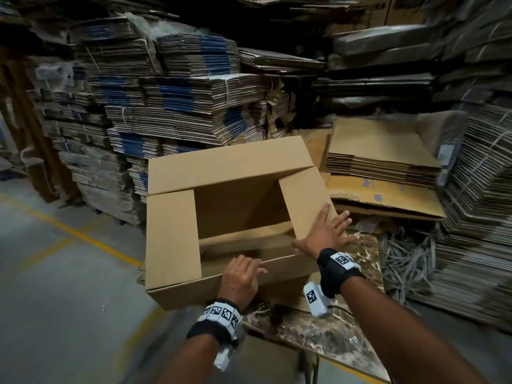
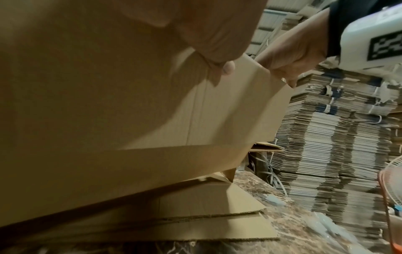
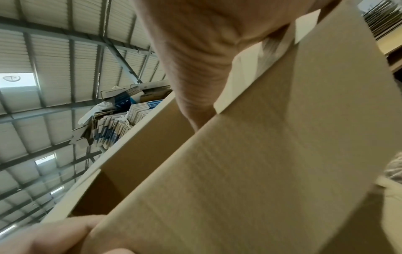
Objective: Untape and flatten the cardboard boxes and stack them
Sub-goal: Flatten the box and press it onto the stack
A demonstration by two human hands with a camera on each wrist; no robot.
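A large brown cardboard box stands open on the marble-patterned table, its flaps spread outward. My left hand grips the box's near wall at its top edge, fingers over it and the thumb pressed on the outer face. My right hand lies flat, fingers spread, on the right flap. Flattened cardboard sheets lie under the box on the table. A stack of flattened boxes sits behind and to the right. No tape shows on the box.
Tall bundles of tied flat cardboard wall off the back and the right side. A tangle of strapping scraps lies right of the table. Grey floor with a yellow line stretches to the left. An orange fan guard stands nearby.
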